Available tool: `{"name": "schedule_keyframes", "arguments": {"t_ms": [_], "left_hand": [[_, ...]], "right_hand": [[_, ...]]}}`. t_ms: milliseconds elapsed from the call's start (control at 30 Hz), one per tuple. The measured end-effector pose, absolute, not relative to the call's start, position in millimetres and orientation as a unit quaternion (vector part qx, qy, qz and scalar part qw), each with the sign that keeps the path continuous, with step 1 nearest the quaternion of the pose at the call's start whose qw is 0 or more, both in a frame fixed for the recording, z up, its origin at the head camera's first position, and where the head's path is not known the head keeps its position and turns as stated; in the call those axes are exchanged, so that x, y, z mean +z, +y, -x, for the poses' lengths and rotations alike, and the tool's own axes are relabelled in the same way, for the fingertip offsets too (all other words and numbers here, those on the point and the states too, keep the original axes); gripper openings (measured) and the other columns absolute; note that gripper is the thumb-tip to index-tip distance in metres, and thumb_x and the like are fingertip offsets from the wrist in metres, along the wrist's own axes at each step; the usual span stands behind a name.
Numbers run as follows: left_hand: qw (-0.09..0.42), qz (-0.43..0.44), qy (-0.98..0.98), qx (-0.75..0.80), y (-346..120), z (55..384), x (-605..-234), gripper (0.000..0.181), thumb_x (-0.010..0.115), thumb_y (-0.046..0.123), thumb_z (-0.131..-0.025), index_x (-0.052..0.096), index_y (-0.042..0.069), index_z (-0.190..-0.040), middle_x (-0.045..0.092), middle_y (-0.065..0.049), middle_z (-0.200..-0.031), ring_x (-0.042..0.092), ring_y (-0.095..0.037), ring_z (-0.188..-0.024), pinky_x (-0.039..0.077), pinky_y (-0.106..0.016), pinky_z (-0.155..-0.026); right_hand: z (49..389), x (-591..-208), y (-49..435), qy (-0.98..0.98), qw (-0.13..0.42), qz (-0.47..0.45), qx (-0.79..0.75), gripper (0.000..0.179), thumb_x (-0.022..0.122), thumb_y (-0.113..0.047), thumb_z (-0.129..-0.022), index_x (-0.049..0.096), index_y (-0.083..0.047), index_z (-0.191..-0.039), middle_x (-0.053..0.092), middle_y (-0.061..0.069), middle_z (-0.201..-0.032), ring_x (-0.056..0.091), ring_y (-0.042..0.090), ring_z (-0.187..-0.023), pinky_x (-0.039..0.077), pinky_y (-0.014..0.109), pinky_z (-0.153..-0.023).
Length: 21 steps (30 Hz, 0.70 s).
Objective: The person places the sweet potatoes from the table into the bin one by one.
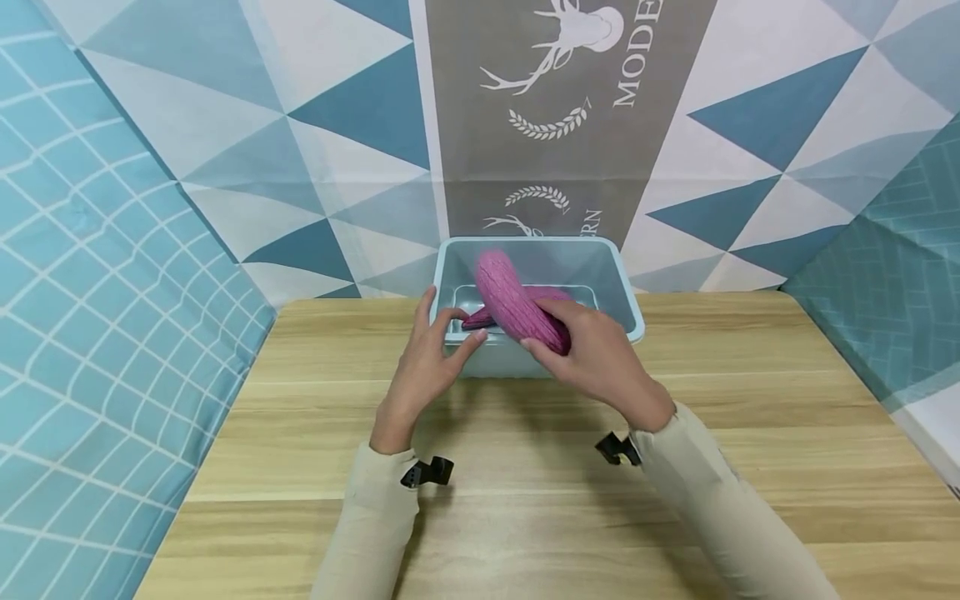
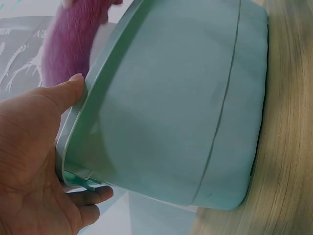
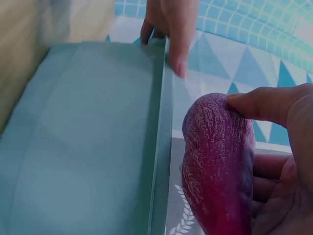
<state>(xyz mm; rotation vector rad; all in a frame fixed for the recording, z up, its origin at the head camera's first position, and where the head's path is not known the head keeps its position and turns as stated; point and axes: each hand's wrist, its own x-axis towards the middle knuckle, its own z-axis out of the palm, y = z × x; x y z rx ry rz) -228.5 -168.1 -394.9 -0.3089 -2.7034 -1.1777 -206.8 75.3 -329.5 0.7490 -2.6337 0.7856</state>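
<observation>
A long, wrinkled purple eggplant (image 1: 510, 296) is held by my right hand (image 1: 600, 354), thumb on one side and fingers on the other. It slants over the open top of a pale blue-green plastic bin (image 1: 506, 361). Inside the bin lies another purple eggplant (image 1: 553, 293), partly hidden behind the held one; a narrow dark end shows at its left. My left hand (image 1: 423, 367) grips the bin's front left corner. In the left wrist view its thumb (image 2: 73, 93) touches the rim, while fingers curl beneath the rim at the corner.
The bin stands at the back of a wood-grain table (image 1: 510, 517), close to a patterned wall covering (image 1: 360, 108). Blue tile-patterned sheeting (image 1: 90, 275) lines the left side, and a teal panel (image 1: 892, 250) the right. Each sleeve carries a black wrist mount (image 1: 427, 472).
</observation>
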Motion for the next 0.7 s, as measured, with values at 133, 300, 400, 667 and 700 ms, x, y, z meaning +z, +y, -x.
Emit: {"name": "schedule_keyframes", "arguments": {"t_ms": [133,300,400,667,700], "left_hand": [[0.088,0.108,-0.909,-0.394,-169,228,-394,0.046,0.058,0.057,-0.097,0.057,0.020,-0.125,0.003,-0.010,-0.171,0.031,-0.043,-0.151,0.040,-0.063,-0.111],[0.084,0.106,-0.911,-0.388,-169,229,-394,0.048,0.058,0.060,-0.096,0.056,0.021,-0.125,0.004,-0.011,-0.171,0.034,-0.044,-0.149,0.042,-0.063,-0.110],[0.082,0.104,-0.912,-0.388,-169,229,-393,0.048,0.057,0.061,-0.096,0.056,0.022,-0.124,0.003,-0.010,-0.171,0.035,-0.044,-0.148,0.042,-0.063,-0.109],[0.083,0.104,-0.909,-0.395,-168,228,-392,0.048,0.057,0.059,-0.097,0.057,0.021,-0.125,0.003,-0.011,-0.171,0.029,-0.045,-0.151,0.038,-0.064,-0.112],[0.082,0.101,-0.909,-0.395,-169,227,-392,0.049,0.057,0.060,-0.097,0.057,0.020,-0.126,0.003,-0.011,-0.171,0.029,-0.044,-0.151,0.038,-0.064,-0.112]], "right_hand": [[230,-320,69,-0.920,0.112,-0.249,0.279,0.054,0.072,-0.034,-0.093,0.060,-0.007,-0.138,0.073,0.012,-0.115,0.064,0.021,-0.082,0.051,0.035,-0.068],[256,-314,65,-0.930,0.086,-0.216,0.284,0.053,0.070,-0.036,-0.093,0.061,-0.007,-0.137,0.073,0.013,-0.115,0.064,0.022,-0.085,0.053,0.035,-0.072],[266,-318,61,-0.930,0.080,-0.208,0.291,0.053,0.069,-0.038,-0.094,0.061,-0.007,-0.136,0.074,0.013,-0.115,0.066,0.023,-0.086,0.055,0.038,-0.074],[276,-329,57,-0.909,0.092,-0.194,0.357,0.061,0.069,-0.042,-0.094,0.054,-0.010,-0.144,0.069,0.013,-0.130,0.071,0.029,-0.107,0.056,0.045,-0.092],[276,-329,58,-0.907,0.094,-0.189,0.365,0.061,0.069,-0.042,-0.094,0.053,-0.011,-0.145,0.068,0.013,-0.132,0.070,0.029,-0.110,0.056,0.046,-0.095]]}}
